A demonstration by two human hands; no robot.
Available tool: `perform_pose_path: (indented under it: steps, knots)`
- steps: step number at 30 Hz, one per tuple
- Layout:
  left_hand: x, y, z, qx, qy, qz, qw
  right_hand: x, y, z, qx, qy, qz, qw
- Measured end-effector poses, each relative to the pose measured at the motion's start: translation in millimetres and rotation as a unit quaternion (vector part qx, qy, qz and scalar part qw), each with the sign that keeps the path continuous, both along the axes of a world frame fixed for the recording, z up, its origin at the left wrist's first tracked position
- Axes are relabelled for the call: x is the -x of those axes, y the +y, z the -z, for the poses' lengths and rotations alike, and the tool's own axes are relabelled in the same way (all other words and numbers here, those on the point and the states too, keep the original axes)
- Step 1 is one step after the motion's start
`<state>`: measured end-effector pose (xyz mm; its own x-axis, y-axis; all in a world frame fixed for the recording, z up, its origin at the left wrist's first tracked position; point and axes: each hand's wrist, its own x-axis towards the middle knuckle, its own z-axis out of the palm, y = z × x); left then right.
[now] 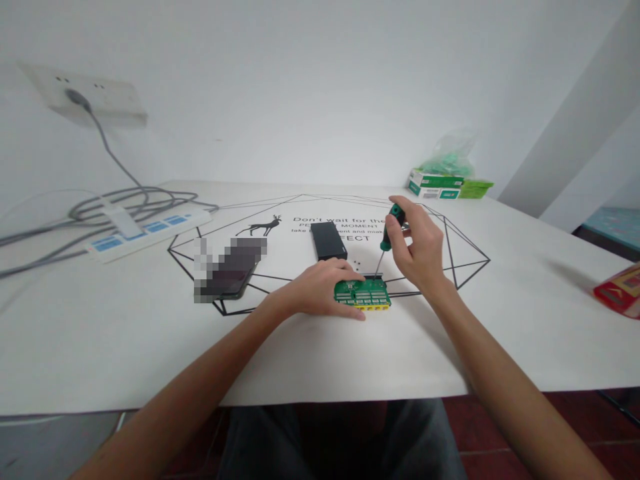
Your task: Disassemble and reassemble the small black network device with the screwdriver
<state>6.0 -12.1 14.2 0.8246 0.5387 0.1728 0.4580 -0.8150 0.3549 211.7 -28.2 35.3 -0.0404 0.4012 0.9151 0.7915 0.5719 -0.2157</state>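
Observation:
My left hand (327, 290) grips the left end of a green circuit board (367, 291), thumb at the near side and fingers over the far side. Yellow connectors (373, 307) line the board's near edge. In my right hand (417, 243) is a screwdriver (393, 227) with a green and black handle, held steeply. Its thin shaft reaches down to the board's far right part; whether the tip sits in a screw is too small to tell. Just beyond the board lie several tiny dark screws (357, 265). A black box-shaped case (328, 241) rests behind my left hand.
To the left lie a phone (235, 270), partly pixelated, and a white power strip (150, 235) with coiled grey cables (130, 200). Green and white boxes (436, 183) with a plastic bag stand at the back right. A red package (620, 293) is at the right edge.

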Motion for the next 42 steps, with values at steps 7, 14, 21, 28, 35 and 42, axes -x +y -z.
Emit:
perform_pose_path:
  steps: [7,14,21,28,35,42]
  knots:
    - [0.1,-0.3,-0.3,-0.001,0.003,0.000,1.000,-0.8,0.6,-0.2,0.004,0.002,0.013,1.000]
    - [0.0,-0.1,0.5,-0.002,0.001,0.001,1.000,-2.3,1.3,1.8,0.027,-0.009,0.021,0.999]
    - [-0.2,0.1,0.6,-0.004,0.002,0.003,1.000,-2.5,1.0,0.7,0.004,-0.034,0.051,0.998]
    - [0.4,0.3,1.3,-0.008,-0.001,0.000,1.000,-2.7,1.8,0.6,-0.010,-0.011,0.058,0.998]
    - [0.1,0.2,1.1,-0.008,0.000,-0.001,1.000,0.1,0.6,1.1,0.021,-0.019,0.043,0.999]
    - [0.1,0.0,0.5,-0.008,0.002,-0.002,1.000,-1.4,3.0,2.4,0.007,0.004,0.050,0.999]
